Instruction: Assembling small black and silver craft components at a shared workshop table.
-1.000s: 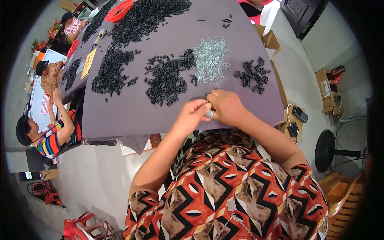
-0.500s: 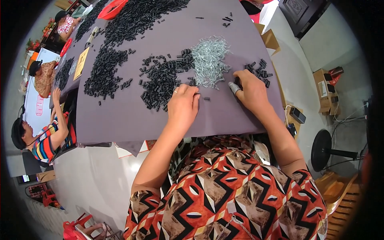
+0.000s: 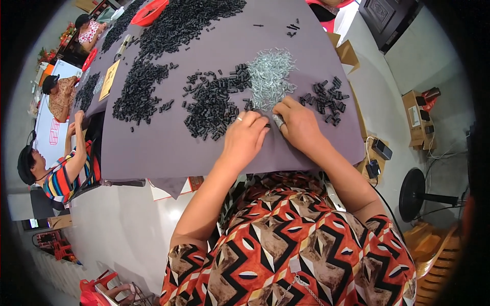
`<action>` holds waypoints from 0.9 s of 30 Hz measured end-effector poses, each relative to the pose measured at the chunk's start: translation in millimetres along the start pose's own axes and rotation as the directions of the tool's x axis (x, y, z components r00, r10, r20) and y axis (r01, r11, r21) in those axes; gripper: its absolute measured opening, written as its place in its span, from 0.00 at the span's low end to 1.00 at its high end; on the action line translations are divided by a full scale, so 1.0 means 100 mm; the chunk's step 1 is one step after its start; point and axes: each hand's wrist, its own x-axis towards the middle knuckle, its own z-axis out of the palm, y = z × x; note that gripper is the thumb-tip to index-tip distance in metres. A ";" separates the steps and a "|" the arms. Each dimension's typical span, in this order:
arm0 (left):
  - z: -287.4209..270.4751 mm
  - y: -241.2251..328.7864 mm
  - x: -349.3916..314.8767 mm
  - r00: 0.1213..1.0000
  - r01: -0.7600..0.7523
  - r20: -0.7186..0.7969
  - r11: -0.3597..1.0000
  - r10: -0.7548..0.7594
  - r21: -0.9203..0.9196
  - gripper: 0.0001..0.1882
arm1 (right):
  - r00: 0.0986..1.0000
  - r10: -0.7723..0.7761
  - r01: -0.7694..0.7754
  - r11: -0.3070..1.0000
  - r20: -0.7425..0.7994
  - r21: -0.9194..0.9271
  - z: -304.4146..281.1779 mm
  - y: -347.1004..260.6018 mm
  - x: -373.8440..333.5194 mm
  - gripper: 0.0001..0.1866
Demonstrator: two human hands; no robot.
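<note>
My left hand (image 3: 246, 134) has its fingers curled, a ring on one of them, and a small black cylindrical part (image 3: 267, 125) shows at the fingertips. Close to it on the right, my right hand (image 3: 300, 125) bends its fingers at the near edge of a pile of small clear pieces (image 3: 270, 74). Silvery wrapping covers its thumb; whatever lies between those fingers is hidden. Left of the clear pile, touching it, spreads a heap of black cylindrical parts (image 3: 209, 104). A smaller group of black parts (image 3: 326, 99) lies right of my right hand.
More black parts (image 3: 138, 94) cover the left and far side of the grey-covered table (image 3: 168, 158). A red basin (image 3: 149, 13) stands at the far edge. Co-workers (image 3: 64, 168) sit along the left. A black fan (image 3: 412, 194) and cardboard boxes (image 3: 418, 120) are on the right.
My right hand has moved left from the small black group to the clear pile, close to my left hand. The left hand has shifted slightly right and down.
</note>
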 end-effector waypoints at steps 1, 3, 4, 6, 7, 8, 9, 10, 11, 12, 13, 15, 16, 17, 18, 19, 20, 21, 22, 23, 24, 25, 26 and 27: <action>0.01 -0.01 0.00 1.000 0.002 -0.001 1.000 -0.002 0.005 0.08 | 1.000 0.015 -0.015 1.000 -0.008 0.016 0.01 -0.01 -0.01 0.12; 0.02 0.00 0.01 1.000 0.019 0.019 1.000 -0.019 0.013 0.07 | 0.998 0.019 -0.015 0.997 -0.055 0.072 0.05 0.02 -0.05 0.12; 0.02 0.00 0.00 1.000 0.018 0.018 1.000 -0.019 0.014 0.07 | 0.995 0.026 -0.014 0.992 -0.100 0.126 0.07 0.04 -0.07 0.13; 0.02 0.00 -0.01 1.000 0.029 0.002 1.000 -0.029 -0.003 0.07 | 0.991 0.022 -0.005 0.991 -0.129 0.132 0.11 0.04 -0.07 0.14; 0.03 0.00 -0.01 1.000 0.027 0.002 1.000 -0.027 -0.003 0.07 | 0.987 0.018 0.004 0.990 -0.157 0.139 0.12 0.04 -0.06 0.14; 0.02 0.00 -0.01 0.999 0.047 -0.013 0.999 -0.046 0.013 0.06 | 0.988 0.020 0.002 0.990 -0.155 0.140 0.12 0.05 -0.07 0.14; 0.01 0.00 -0.01 0.997 0.066 -0.028 0.997 -0.065 0.029 0.06 | 0.989 0.023 -0.004 0.992 -0.143 0.128 0.12 0.05 -0.06 0.14; 0.01 -0.01 0.00 0.997 0.079 -0.027 0.997 -0.079 0.023 0.06 | 0.991 0.025 -0.010 0.993 -0.131 0.116 0.11 0.06 -0.05 0.14; 0.01 -0.01 0.01 0.996 0.082 -0.026 0.996 -0.081 0.022 0.06 | 0.991 0.026 -0.011 0.993 -0.128 0.117 0.11 0.07 -0.04 0.14; 0.00 -0.01 0.01 0.996 0.082 -0.024 0.996 -0.082 0.022 0.06 | 0.993 0.045 -0.031 0.991 -0.113 0.128 0.10 0.07 -0.03 0.14; 0.00 -0.01 0.01 0.996 0.083 -0.022 0.996 -0.082 0.022 0.06 | 0.993 0.064 -0.050 0.989 -0.097 0.139 0.10 0.07 -0.03 0.14; 0.01 -0.02 0.00 0.997 0.076 -0.022 0.997 -0.076 0.023 0.06 | 0.994 0.073 -0.060 0.989 -0.087 0.137 0.10 0.06 -0.02 0.14; 0.01 -0.03 0.00 0.997 0.070 -0.020 0.997 -0.069 0.024 0.06 | 0.994 0.083 -0.072 0.988 -0.077 0.135 0.09 0.05 -0.02 0.14; 0.01 -0.04 0.01 0.998 0.067 -0.024 0.997 -0.066 0.027 0.06 | 0.993 0.080 -0.069 0.989 -0.081 0.134 0.10 0.05 -0.02 0.14; 0.02 -0.03 0.00 0.997 0.069 -0.018 0.997 -0.068 0.030 0.06 | 0.993 0.086 -0.073 0.988 -0.087 0.136 0.11 0.05 -0.04 0.14; 0.02 -0.02 0.01 0.997 0.071 -0.012 0.997 -0.071 0.033 0.06 | 0.992 0.092 -0.079 0.987 -0.092 0.138 0.11 0.05 -0.03 0.14; 0.02 -0.02 0.02 0.998 0.068 -0.001 0.997 -0.068 0.031 0.06 | 0.991 0.092 -0.079 0.987 -0.092 0.139 0.11 0.05 -0.03 0.14; 0.02 -0.02 0.02 0.998 0.069 0.001 0.997 -0.069 0.032 0.06 | 0.991 0.097 -0.083 0.986 -0.097 0.144 0.11 0.04 -0.03 0.14; 0.03 -0.02 0.02 0.998 0.063 -0.003 0.997 -0.063 0.038 0.06 | 0.990 0.103 -0.088 0.985 -0.100 0.149 0.10 0.04 -0.03 0.14; 0.03 -0.03 0.03 0.998 0.056 -0.007 0.998 -0.055 0.044 0.06 | 0.989 0.105 -0.089 0.985 -0.100 0.149 0.10 0.03 -0.03 0.14; 0.03 -0.03 0.03 0.998 0.056 -0.005 0.998 -0.055 0.043 0.06 | 0.989 0.102 -0.085 0.984 -0.105 0.159 0.09 0.03 -0.03 0.13; 0.02 -0.02 0.02 0.998 0.067 -0.004 0.997 -0.067 0.040 0.06 | 0.989 0.100 -0.081 0.982 -0.109 0.169 0.09 0.02 -0.04 0.13; 0.02 -0.03 0.03 0.997 0.076 -0.004 0.996 -0.076 0.038 0.06 | 0.989 0.101 -0.082 0.982 -0.109 0.168 0.09 0.02 -0.03 0.13; 0.02 -0.03 0.04 0.997 0.076 -0.003 0.996 -0.076 0.036 0.06 | 0.989 0.102 -0.082 0.981 -0.108 0.176 0.10 0.03 -0.03 0.13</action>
